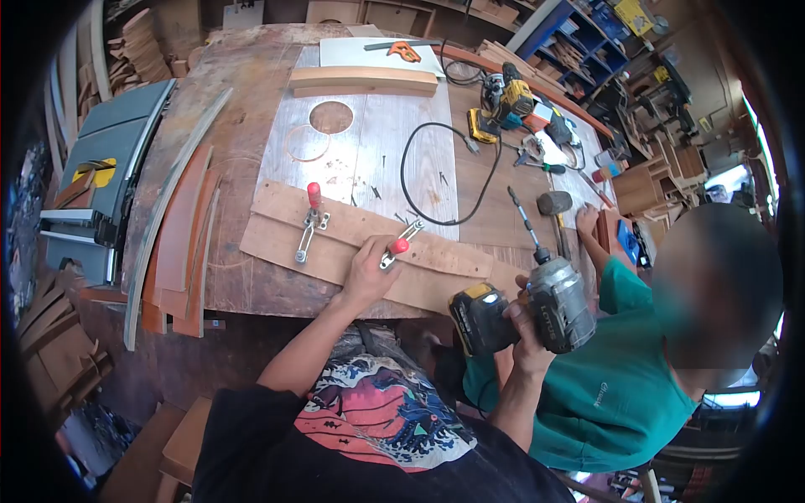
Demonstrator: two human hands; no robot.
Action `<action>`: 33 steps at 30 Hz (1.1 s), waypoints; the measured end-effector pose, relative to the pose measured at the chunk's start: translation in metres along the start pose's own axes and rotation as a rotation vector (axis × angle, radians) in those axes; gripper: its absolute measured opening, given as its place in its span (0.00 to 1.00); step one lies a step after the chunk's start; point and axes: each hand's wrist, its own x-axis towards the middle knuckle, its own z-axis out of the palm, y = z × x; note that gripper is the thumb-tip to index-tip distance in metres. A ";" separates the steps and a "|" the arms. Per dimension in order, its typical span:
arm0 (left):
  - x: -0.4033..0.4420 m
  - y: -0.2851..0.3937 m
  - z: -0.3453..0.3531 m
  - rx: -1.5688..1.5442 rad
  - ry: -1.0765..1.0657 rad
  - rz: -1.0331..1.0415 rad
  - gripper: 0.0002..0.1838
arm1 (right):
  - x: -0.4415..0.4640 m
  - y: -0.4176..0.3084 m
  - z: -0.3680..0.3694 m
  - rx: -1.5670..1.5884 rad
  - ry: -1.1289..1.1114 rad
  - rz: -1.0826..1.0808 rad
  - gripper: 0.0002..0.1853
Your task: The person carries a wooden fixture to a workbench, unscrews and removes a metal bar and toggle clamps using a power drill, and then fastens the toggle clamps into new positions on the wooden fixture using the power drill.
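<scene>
My left hand (369, 272) is closed at the red-tipped toggle clamp (399, 246) on the wooden jig board (335, 262). A second toggle clamp (313, 220), its red handle upright, sits further left on the board. A curved wood strip (444, 256) lies along the jig under the clamps. My right hand (528, 335) is wrapped round the grip of a cordless driver (560, 303), held above the table's front edge at the right. Its long bit (524, 220) points away from me. A yellow and black battery (480, 312) is on the driver.
A co-worker in a green shirt (587, 377) stands close at my right, one hand (587, 220) on the table. Behind the jig lie screws, a black cable (404, 172), a mallet (554, 203) and a yellow drill (513, 99). Long wood strips (180, 226) lie left.
</scene>
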 end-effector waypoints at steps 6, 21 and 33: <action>0.008 0.009 -0.016 0.180 -0.140 -0.106 0.20 | 0.011 0.044 -0.039 0.003 0.012 0.086 0.26; 0.079 0.003 -0.007 0.235 -0.686 0.111 0.25 | 0.003 0.081 -0.064 -0.166 -0.053 0.047 0.26; 0.037 0.026 0.021 0.295 -0.292 -0.128 0.34 | -0.013 0.140 -0.038 -0.297 0.265 -0.119 0.24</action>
